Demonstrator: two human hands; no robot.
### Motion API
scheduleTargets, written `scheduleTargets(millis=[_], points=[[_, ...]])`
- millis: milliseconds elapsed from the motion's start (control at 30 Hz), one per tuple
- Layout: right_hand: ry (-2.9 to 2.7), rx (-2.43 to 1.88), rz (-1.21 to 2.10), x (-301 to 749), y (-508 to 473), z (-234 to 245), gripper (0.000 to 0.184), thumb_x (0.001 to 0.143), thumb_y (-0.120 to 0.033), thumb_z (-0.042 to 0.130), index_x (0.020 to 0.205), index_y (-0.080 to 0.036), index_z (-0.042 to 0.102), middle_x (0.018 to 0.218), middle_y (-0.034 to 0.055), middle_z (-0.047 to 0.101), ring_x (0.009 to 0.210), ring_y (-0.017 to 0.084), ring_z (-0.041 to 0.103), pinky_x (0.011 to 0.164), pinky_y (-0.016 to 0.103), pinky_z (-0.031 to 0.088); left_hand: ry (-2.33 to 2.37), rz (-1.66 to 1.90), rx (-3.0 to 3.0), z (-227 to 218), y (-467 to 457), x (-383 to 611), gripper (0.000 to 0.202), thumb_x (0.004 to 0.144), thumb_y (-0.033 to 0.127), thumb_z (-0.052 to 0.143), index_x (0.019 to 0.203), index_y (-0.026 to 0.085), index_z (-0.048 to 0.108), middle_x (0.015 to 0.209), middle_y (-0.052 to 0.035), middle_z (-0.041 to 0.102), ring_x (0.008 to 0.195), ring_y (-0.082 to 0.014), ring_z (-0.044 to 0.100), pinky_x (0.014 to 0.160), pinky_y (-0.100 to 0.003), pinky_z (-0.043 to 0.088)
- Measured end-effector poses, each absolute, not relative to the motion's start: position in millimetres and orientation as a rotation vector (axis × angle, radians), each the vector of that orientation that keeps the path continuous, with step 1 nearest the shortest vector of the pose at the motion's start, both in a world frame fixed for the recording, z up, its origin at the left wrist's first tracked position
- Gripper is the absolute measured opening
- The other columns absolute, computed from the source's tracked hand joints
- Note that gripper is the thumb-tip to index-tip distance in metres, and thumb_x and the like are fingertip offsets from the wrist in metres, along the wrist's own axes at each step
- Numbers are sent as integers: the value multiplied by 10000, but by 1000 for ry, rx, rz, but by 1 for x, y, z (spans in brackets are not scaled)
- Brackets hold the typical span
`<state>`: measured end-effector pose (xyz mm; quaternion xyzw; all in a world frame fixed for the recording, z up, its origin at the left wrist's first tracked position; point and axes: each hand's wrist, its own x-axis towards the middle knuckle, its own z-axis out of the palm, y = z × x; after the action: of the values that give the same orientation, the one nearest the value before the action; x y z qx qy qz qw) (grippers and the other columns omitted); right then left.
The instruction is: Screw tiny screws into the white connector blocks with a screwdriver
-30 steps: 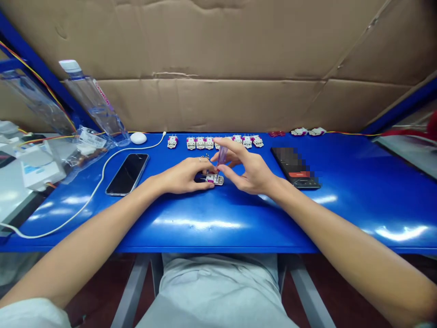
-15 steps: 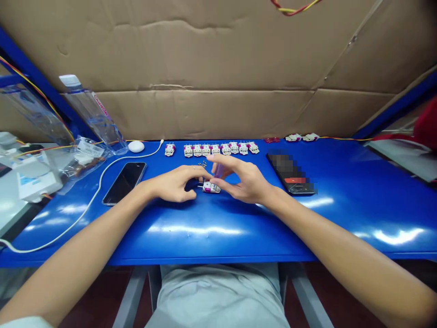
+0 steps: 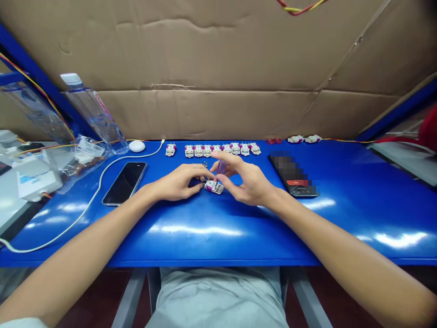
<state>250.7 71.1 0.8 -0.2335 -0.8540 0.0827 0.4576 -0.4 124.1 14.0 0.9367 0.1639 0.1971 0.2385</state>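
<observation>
My left hand (image 3: pixel 177 183) lies on the blue tabletop, its fingertips against a small white and magenta electronic module (image 3: pixel 214 186). A dark object (image 3: pixel 195 183) sits half hidden under those fingers. My right hand (image 3: pixel 246 178) pinches a small translucent purple piece (image 3: pixel 221 166) just above the module. Behind the hands, a row of several similar white and magenta modules (image 3: pixel 207 151) runs along the back of the table. A few tiny metal screws (image 3: pixel 205 164) lie between that row and my fingers.
A black smartphone (image 3: pixel 124 183) and white cable (image 3: pixel 89 205) lie left of my hands, and a second phone (image 3: pixel 292 175) lies right. A plastic bottle (image 3: pixel 94 114), plastic bags (image 3: pixel 80 157) and a white round object (image 3: pixel 137 146) stand back left. Cardboard (image 3: pixel 205 54) walls the table's far side.
The whole view has tilted, so the table sits lower in the frame. The module has turned slightly, and my left fingers have moved closer around it.
</observation>
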Motion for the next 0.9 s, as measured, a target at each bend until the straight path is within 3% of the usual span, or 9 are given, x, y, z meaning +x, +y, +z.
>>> scheduleTargets(millis=[100, 267, 500, 667, 900], points=[[-2111, -554, 192, 251, 72, 1, 643, 1066, -161, 613, 1664, -280, 405, 1504, 127, 707, 1150, 217, 799, 985, 358, 695, 488, 591, 2538, 15, 126, -2, 173, 1006, 183, 643, 1165, 180, 710, 1119, -75, 760, 985, -183, 712, 888, -281, 564], [-2108, -586, 209, 251, 72, 3, 625, 1057, -145, 607, 1641, -290, 439, 1341, 87, 776, 1045, 193, 806, 884, 314, 704, 517, 530, 2613, 30, 129, -10, 94, 961, 220, 693, 1018, 175, 752, 962, -39, 734, 834, -163, 657, 789, -266, 531], [-2118, -577, 204, 251, 70, 4, 607, 1062, -145, 581, 1636, -288, 441, 1376, 94, 758, 1017, 172, 790, 821, 284, 700, 456, 352, 2543, 33, 128, -10, 237, 882, 104, 642, 999, 178, 834, 857, -31, 757, 744, -148, 646, 721, -249, 498], [-2107, -578, 213, 250, 70, 3, 584, 1062, -132, 585, 1613, -279, 461, 1184, 58, 783, 915, 147, 767, 767, 248, 681, 309, -124, 2175, 52, 132, -23, 241, 794, 138, 601, 605, 185, 744, 613, -32, 668, 603, -159, 585, 603, -288, 422], [-2124, -576, 190, 251, 70, 4, 594, 1056, -124, 581, 1614, -287, 457, 1178, 58, 778, 902, 153, 763, 794, 276, 679, 532, 212, 2246, 59, 138, -27, 221, 817, 187, 602, 602, 163, 645, 619, -7, 649, 603, -132, 565, 631, -253, 431]])
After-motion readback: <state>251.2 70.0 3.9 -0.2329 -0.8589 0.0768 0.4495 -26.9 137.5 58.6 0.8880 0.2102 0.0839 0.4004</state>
